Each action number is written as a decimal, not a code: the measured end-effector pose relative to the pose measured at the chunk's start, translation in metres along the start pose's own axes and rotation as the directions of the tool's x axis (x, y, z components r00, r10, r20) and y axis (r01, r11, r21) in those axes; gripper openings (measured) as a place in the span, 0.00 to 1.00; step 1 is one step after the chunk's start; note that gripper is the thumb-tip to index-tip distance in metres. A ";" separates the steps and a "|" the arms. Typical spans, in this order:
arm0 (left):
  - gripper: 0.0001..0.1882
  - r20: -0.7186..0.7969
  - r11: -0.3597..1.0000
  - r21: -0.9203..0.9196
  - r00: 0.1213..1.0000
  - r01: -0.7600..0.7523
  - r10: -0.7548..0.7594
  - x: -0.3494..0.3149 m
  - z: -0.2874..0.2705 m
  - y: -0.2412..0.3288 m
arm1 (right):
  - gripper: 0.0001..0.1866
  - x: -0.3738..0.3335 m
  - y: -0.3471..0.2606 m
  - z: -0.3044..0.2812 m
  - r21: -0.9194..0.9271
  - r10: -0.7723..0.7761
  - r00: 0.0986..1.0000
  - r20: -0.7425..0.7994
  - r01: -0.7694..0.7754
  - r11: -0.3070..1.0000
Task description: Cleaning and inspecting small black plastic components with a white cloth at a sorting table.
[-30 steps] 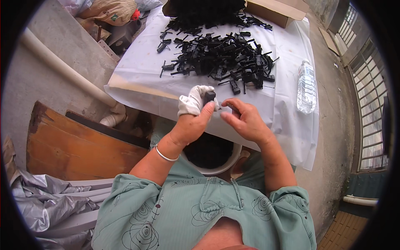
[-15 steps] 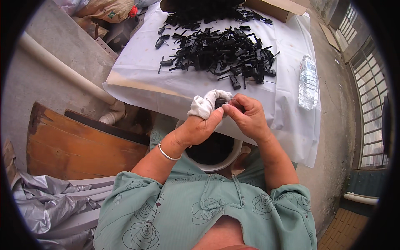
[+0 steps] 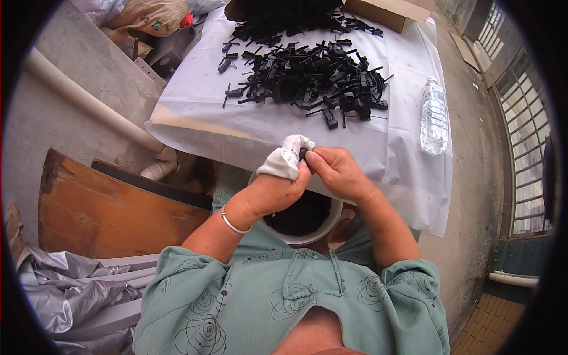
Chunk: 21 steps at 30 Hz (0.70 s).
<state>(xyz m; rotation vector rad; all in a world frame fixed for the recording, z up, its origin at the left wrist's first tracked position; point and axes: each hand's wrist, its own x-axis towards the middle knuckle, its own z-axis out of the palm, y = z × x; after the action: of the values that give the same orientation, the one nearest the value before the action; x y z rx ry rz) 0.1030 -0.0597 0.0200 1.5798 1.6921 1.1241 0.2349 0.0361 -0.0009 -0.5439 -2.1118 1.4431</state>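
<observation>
My left hand (image 3: 289,188) is closed in front of me, with a white cloth (image 3: 279,161) covering its fingers. A small black plastic part (image 3: 304,153) shows between both hands, mostly hidden by fingers and cloth. My right hand (image 3: 340,171) pinches this part from the other side, thumb pressed against it. Below the hands, a white bucket (image 3: 305,239) with dark contents stands between my legs. Ahead on the table lies a heap of black plastic parts (image 3: 307,77) with thin stems, some loose at its near edge.
White sheeting covers the table (image 3: 195,100). A clear water bottle (image 3: 433,118) lies at its right side. Farther back is a cardboard box (image 3: 387,15). To the left are a pale pipe (image 3: 89,103), a brown wooden board (image 3: 112,207) and silver sheeting (image 3: 65,284).
Both hands have shifted slightly left and lower. The right fingers, raised and apart earlier, are now folded in, and the hands meet more closely around the black part.
</observation>
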 end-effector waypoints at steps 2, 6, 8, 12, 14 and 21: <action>0.16 -0.015 0.957 0.236 0.984 -0.171 0.179 0.000 -0.011 -0.003 | 0.12 0.006 0.005 -0.012 -0.095 0.028 0.996 0.088 -0.019 0.995; 0.16 -0.028 0.783 0.538 0.922 -0.312 0.387 0.006 -0.020 -0.012 | 0.11 0.027 0.025 -0.020 -0.720 -0.200 0.923 -0.328 -0.107 0.686; 0.10 -0.096 0.806 0.498 0.904 -0.319 0.417 0.010 -0.020 -0.020 | 0.12 0.031 0.026 -0.020 -0.763 -0.113 0.931 -0.346 -0.209 0.611; 0.11 -0.109 0.999 0.020 0.993 0.050 -0.047 0.011 -0.021 -0.027 | 0.12 0.016 0.014 -0.030 -0.635 -0.048 0.962 -0.269 -0.140 0.760; 0.12 0.171 0.699 -0.631 0.939 0.336 -0.297 0.014 -0.020 -0.029 | 0.13 0.005 0.002 -0.031 -0.499 0.031 0.977 -0.209 -0.134 0.856; 0.08 0.474 0.274 -0.825 0.869 0.494 -0.139 0.023 -0.007 -0.025 | 0.20 0.001 0.008 -0.024 -0.409 -0.447 0.895 0.012 0.412 0.815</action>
<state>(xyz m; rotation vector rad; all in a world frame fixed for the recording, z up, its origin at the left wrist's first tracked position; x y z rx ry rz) 0.0810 -0.0380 0.0055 0.5270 0.7279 1.1809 0.2494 0.0564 -0.0012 -0.2350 -2.2824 0.7224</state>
